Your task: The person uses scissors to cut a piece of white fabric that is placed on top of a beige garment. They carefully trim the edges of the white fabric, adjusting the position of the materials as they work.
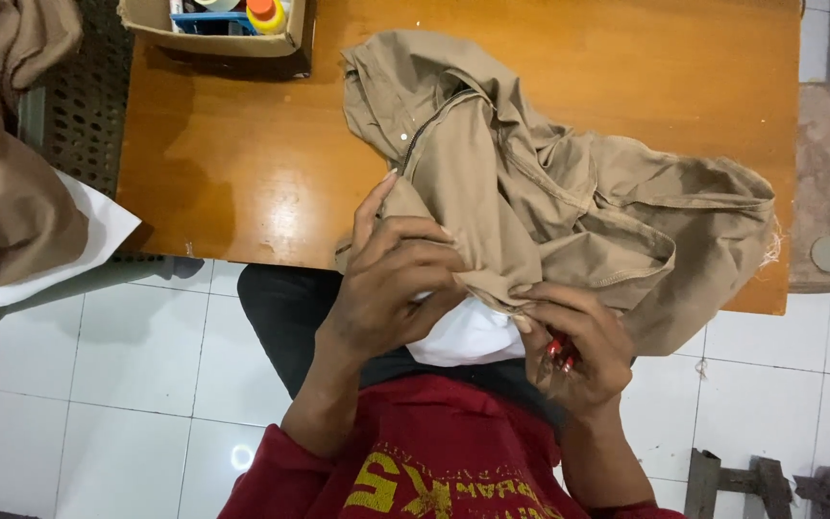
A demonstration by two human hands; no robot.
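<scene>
White floor tiles are seen below a wooden table (242,163) filling the upper middle of the frame. A khaki garment (569,192) is spread across the table's centre and right, its near edge drawn over the table's front. The left hand (396,288) is closed on that edge. The right hand (573,346) is curled around a small red tool (557,352), fingertips pinching the fabric. A cardboard box (218,38) is set at upper left.

Single head view, looking steeply down, close over table (242,163) edge and lap
</scene>
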